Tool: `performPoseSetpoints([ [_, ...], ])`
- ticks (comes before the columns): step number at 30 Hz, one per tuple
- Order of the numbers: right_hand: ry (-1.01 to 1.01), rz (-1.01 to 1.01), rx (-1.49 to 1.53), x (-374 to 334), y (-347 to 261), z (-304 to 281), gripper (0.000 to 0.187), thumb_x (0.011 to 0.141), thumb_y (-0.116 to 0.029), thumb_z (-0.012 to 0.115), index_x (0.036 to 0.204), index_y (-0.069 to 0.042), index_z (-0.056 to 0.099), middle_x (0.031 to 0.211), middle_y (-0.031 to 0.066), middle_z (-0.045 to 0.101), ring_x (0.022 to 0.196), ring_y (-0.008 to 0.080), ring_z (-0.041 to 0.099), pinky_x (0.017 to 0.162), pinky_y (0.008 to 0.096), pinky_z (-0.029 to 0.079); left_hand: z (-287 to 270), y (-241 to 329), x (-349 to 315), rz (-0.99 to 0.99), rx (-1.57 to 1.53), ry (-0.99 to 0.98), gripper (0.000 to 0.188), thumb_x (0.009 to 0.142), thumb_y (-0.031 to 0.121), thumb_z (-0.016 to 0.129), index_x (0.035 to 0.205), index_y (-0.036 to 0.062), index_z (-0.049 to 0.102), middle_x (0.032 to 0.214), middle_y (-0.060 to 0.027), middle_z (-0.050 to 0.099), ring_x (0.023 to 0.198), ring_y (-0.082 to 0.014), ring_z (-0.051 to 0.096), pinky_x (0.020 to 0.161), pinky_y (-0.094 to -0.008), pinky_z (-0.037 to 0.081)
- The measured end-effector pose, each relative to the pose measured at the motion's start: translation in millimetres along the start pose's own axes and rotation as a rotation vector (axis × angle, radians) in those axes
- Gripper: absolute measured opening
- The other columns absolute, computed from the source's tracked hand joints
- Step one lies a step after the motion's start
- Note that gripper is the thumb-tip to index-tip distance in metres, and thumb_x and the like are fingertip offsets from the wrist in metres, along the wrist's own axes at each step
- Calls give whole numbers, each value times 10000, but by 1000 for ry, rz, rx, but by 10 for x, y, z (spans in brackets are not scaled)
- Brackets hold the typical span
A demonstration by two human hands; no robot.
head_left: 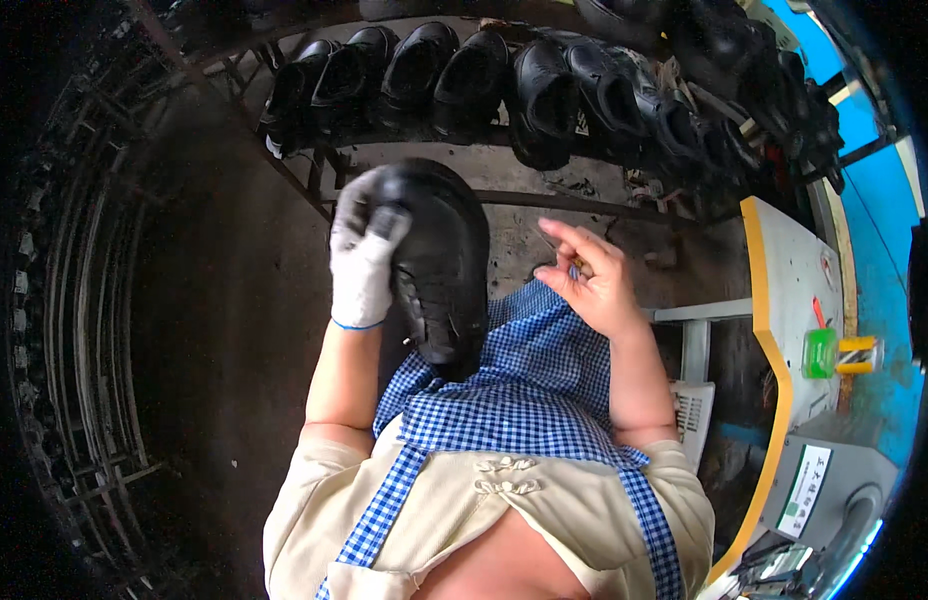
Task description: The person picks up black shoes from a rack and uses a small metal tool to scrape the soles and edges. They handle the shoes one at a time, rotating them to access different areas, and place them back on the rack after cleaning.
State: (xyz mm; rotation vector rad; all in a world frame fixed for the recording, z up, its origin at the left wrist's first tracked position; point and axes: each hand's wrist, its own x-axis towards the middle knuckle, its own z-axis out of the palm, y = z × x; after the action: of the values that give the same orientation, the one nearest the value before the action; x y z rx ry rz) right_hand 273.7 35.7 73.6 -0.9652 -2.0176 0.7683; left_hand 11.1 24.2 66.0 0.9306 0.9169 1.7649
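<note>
A black lace-up shoe [439,255] is gripped in my left hand [366,250], which wears a white knitted glove with dark, soiled fingers. Its toe points up and away from me, and the laces lie at the end nearer my body. The gloved fingers wrap the shoe's left side near the toe. To the right of the shoe, apart from it, my bare right hand [589,275] is raised. Its index finger and thumb reach toward the shoe with a gap between them. The other fingers curl in, with a small yellowish spot, perhaps a ring, among them.
Rows of black shoes [414,75] stand on a metal rack [584,205] ahead. On the right is a white table with a yellow edge [769,330], carrying a green container [819,353], a yellow roll [857,355] and a grey machine [834,490]. Metal racking [94,330] runs along the left.
</note>
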Motion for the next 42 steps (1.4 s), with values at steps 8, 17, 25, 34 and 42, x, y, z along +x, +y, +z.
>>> performPoseSetpoints([
  [8, 113, -181, 14, -121, -54, 34, 352, 861, 4, 654, 1202, -85, 660, 775, 65, 583, 624, 138, 538, 554, 276, 436, 64, 179, -8, -97, 112, -231, 592, 744, 133, 772, 1271, 2, 535, 1171, -71, 580, 1114, -176, 545, 944, -316, 474],
  [17, -42, -197, -257, 87, -481, -213, 400, 786, -18, 707, 1149, -186, 709, 707, 60, 540, 531, 187, 530, 490, 328, 441, 222, 58, -234, -208, 173, -381, 623, 681, 175, 813, 1207, -45, 563, 1119, -113, 622, 1047, -194, 595, 944, -324, 476],
  [25, -41, -229, -277, 27, -439, -349, 393, 766, -6, 721, 1123, -170, 725, 705, 57, 538, 507, 141, 508, 455, 285, 391, 238, 65, -264, -241, 137, -369, 606, 689, 172, 813, 1199, -44, 566, 1110, -106, 625, 1041, -189, 596, 939, -324, 476],
  [34, -74, -304, -426, 106, -542, -452, 373, 747, -2, 726, 1084, -158, 740, 701, 60, 542, 510, 146, 519, 457, 272, 391, 239, 37, -257, -242, 153, -392, 609, 698, 176, 802, 1210, -43, 556, 1114, -113, 625, 1041, -189, 598, 943, -326, 474],
  [42, -66, -224, -341, -8, -424, -505, 360, 768, -43, 729, 1104, -170, 727, 710, 66, 557, 524, 164, 543, 474, 294, 422, 183, 35, -210, -240, 163, -390, 613, 701, 173, 797, 1221, -41, 551, 1116, -112, 625, 1042, -186, 597, 947, -326, 471],
])
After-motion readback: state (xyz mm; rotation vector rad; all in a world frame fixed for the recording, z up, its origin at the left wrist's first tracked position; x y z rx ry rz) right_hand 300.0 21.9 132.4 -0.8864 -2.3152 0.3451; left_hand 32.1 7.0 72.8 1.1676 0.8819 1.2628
